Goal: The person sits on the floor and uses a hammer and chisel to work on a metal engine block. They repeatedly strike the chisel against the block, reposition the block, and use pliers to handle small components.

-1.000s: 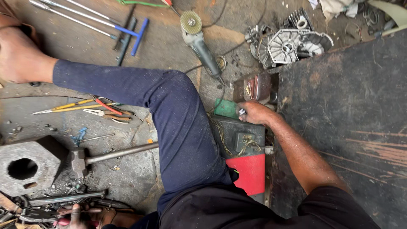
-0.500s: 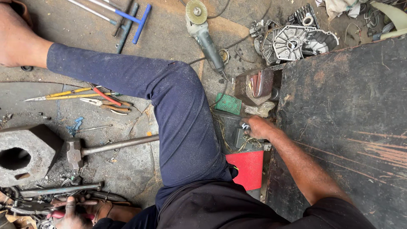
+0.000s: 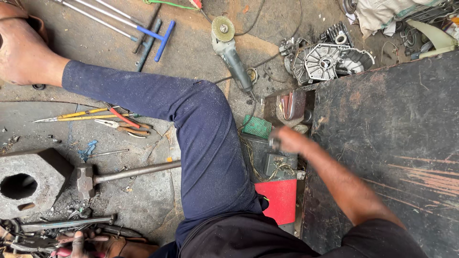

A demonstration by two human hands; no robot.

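My right hand [image 3: 289, 141] is blurred with motion over a small opened machine with a red casing [image 3: 282, 200] and loose wiring [image 3: 275, 167]. Its fingers are closed on a small dark metal part [image 3: 273, 142], right beside a green box [image 3: 256, 126]. My left hand [image 3: 91, 243] rests low at the bottom left in a heap of tools, fingers curled on a red-handled tool [image 3: 62, 251]. My leg in blue trousers [image 3: 205, 143] stretches across the floor between the two hands.
A sledgehammer [image 3: 86, 179] and a hexagonal steel block [image 3: 28, 179] lie at the left. Pliers and screwdrivers [image 3: 114, 122], blue T-handle wrenches [image 3: 153, 36], an angle grinder [image 3: 229, 48] and an engine cover [image 3: 325, 59] lie farther off. A dark metal sheet [image 3: 397, 143] fills the right.
My right hand came down from beside the rusty part toward the wiring and is now blurred in motion. My left hand stays on the tool heap.
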